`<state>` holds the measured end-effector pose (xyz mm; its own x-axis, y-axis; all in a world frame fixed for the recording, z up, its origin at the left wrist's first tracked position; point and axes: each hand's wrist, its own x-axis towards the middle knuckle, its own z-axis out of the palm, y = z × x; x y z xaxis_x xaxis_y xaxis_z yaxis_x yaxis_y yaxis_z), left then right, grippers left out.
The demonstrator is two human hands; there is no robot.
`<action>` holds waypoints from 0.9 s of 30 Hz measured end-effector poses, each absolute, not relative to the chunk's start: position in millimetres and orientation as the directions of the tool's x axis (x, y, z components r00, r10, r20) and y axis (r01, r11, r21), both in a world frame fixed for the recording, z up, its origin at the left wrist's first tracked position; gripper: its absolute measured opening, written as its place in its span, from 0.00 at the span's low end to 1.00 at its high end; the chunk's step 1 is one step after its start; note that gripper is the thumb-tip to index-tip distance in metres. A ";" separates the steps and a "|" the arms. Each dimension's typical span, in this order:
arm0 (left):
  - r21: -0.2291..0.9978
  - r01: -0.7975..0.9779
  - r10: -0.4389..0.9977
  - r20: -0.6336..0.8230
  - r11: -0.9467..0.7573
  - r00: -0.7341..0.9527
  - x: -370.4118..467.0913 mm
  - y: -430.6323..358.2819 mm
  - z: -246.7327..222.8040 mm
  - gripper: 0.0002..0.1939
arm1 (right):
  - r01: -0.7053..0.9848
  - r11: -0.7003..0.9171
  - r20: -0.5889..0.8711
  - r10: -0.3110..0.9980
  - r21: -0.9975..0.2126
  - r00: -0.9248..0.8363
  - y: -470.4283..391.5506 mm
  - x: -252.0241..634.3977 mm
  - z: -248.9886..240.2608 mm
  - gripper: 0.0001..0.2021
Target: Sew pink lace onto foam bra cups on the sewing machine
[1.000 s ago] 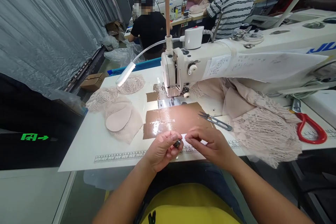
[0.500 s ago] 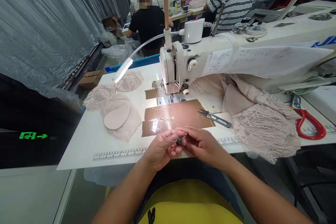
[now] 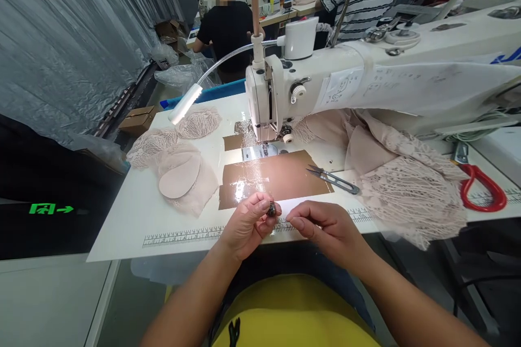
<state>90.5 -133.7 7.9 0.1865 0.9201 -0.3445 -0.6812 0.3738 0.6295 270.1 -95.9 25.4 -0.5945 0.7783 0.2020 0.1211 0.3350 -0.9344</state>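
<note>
My left hand (image 3: 246, 224) pinches a small dark metal bobbin (image 3: 271, 209) between thumb and fingers, just above the front edge of the white sewing table (image 3: 134, 222). My right hand (image 3: 321, 226) is a little to the right of it with its fingertips pinched together; a thread between them is too fine to make out. Both hands hover in front of the brown taped patch (image 3: 272, 179) below the needle of the white sewing machine (image 3: 285, 92).
Thread snips (image 3: 334, 180) lie right of the patch. A heap of beige lace fabric (image 3: 402, 184) and red-handled scissors (image 3: 480, 190) are at the right. Lace cups and pads (image 3: 179, 173) lie at the left under a gooseneck lamp (image 3: 185, 105). Other people work at tables behind.
My hands met at the bobbin half a second ago and have drawn apart again. The right hand has moved rightward; the view has shifted slightly.
</note>
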 end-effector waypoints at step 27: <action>0.643 -0.726 0.931 -0.366 0.244 -0.011 101.8 -141.2 6.2 0.15 | 0.322 0.938 0.693 0.316 -0.127 -0.648 -104.9 260.9 -2.9 0.10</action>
<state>101.8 -141.2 6.2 -0.0111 0.9306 -0.3659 -0.7257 0.2442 0.6432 260.9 -104.9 -2.9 -0.6485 0.3160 0.6926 0.3215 0.9383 -0.1271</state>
